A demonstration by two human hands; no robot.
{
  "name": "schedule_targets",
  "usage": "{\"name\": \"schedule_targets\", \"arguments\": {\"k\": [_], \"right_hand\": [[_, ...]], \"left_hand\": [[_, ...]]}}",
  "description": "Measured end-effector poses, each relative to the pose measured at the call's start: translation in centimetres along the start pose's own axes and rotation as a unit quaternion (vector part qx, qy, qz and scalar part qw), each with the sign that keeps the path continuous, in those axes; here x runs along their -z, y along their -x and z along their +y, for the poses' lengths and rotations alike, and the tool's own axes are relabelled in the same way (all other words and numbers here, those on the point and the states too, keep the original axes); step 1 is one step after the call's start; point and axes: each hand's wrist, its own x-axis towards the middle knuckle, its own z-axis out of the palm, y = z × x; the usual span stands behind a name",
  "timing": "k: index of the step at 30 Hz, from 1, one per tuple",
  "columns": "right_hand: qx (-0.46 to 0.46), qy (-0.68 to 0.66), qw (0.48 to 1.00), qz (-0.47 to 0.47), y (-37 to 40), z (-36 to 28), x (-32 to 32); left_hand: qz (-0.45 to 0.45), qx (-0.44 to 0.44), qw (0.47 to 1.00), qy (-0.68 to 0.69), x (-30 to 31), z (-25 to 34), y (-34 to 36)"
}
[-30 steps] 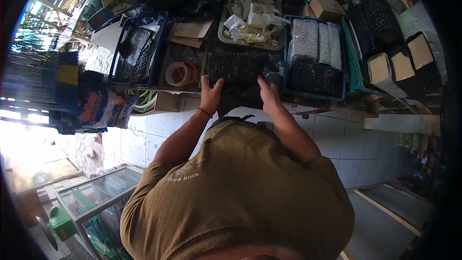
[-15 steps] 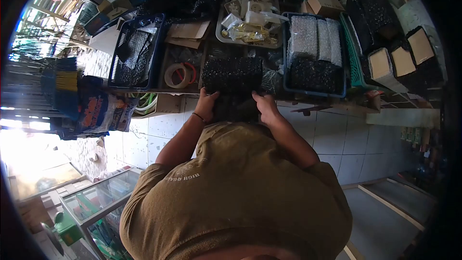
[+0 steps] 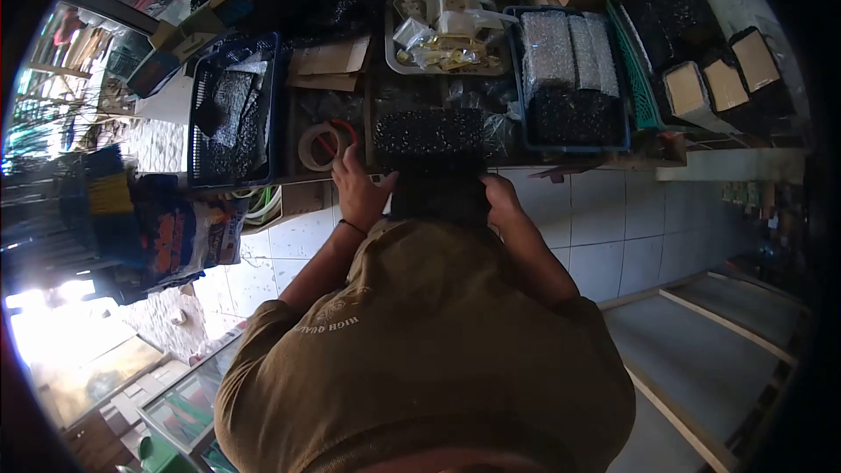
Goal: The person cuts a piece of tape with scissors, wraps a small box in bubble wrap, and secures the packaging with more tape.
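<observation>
Both my hands are on a black bubble-wrap bundle [image 3: 428,133] at the near edge of the counter [image 3: 604,160]. My left hand [image 3: 357,191] presses against its lower left side, thumb on the wrap and fingers [image 3: 349,158] only loosely curled, reaching up toward the tape roll [image 3: 317,145] just beside them. My right hand [image 3: 502,202] is clenched around the lower right corner, its fingers tucked under where I cannot see them. The bundle sits between my hands, its top end over the counter and its lower part hanging toward my chest. It lies between two blue baskets [image 3: 229,114], below a grey tray [image 3: 445,31].
</observation>
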Motion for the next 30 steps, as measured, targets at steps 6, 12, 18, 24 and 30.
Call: {"name": "schedule_targets", "arguments": {"k": [6, 12, 18, 24, 30], "right_hand": [[0.043, -0.035, 0.997, -0.056, 1.8, 0.9, -0.1], [0.079, -0.035, 0.994, -0.068, 3.0, 2.1, -1.3], [0.021, 0.005, 0.996, -0.083, 6.3, 2.7, -3.9], [0.069, -0.091, 0.988, -0.105, 7.1, 3.1, -5.0], [0.098, -0.154, 0.980, -0.084, 6.2, 1.7, -4.7]], "left_hand": [[-0.107, -0.297, 0.925, -0.214, 1.5, 7.7, -5.1], [-0.277, -0.241, 0.917, -0.158, 0.2, 6.9, -8.1], [-0.276, -0.218, 0.922, -0.162, -0.2, 6.9, -8.8], [-0.265, -0.205, 0.924, -0.186, -0.5, 7.1, -8.1], [-0.225, -0.212, 0.929, -0.204, -0.5, 7.3, -6.9]]}}
